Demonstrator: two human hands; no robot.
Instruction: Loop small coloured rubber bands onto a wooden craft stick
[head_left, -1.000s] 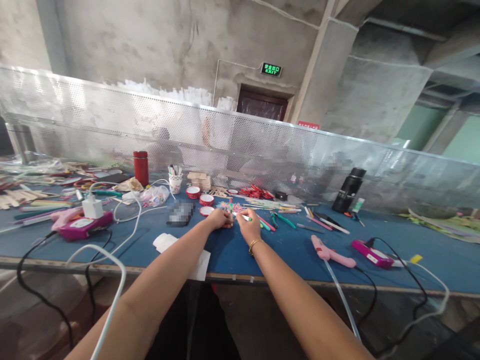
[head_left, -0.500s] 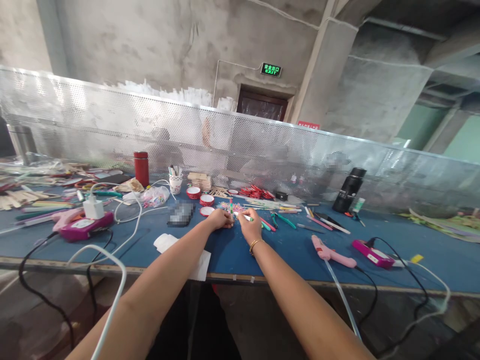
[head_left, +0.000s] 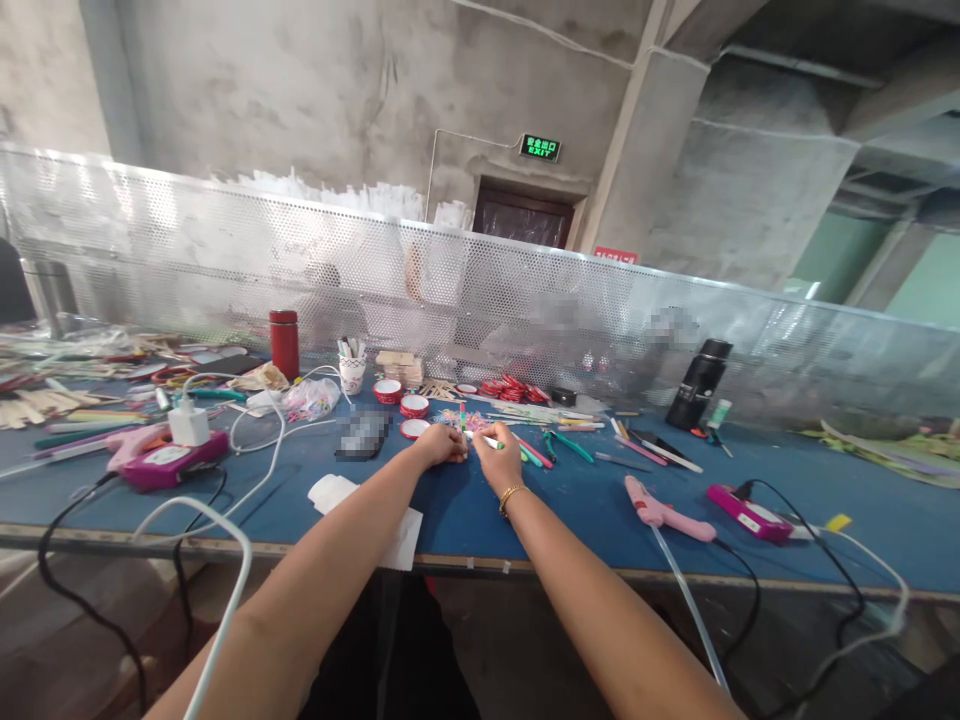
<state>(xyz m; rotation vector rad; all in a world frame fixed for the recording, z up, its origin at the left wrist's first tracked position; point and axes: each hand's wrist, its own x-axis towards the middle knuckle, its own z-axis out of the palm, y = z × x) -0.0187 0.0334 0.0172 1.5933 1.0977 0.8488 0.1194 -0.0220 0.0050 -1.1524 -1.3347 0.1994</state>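
Observation:
Around the middle of the blue table, my left hand (head_left: 442,445) is closed on a thin upright stick (head_left: 463,412) with red and green bands. Its lower end is hidden by my fingers. My right hand (head_left: 499,460), with a gold bracelet at the wrist, grips a white marker pen (head_left: 491,441) with a green end. The pen points left at the stick; whether its tip touches cannot be made out. Behind my hands lies a pile of small pastel-coloured pieces (head_left: 450,418). Several round red-and-white pieces (head_left: 414,405) lie just left of it.
A pink glue gun (head_left: 664,510) lies at right, near a magenta box (head_left: 748,512). Green-handled pliers (head_left: 570,446) rest right of my hands. At left stand a red flask (head_left: 284,345) and a cup of pens (head_left: 351,367). White cables (head_left: 281,450) loop over the table's left front.
The marker pen has shifted slightly left and tilted, closer to the stick. My left hand stays nearly in place, and the camera view has tipped up slightly.

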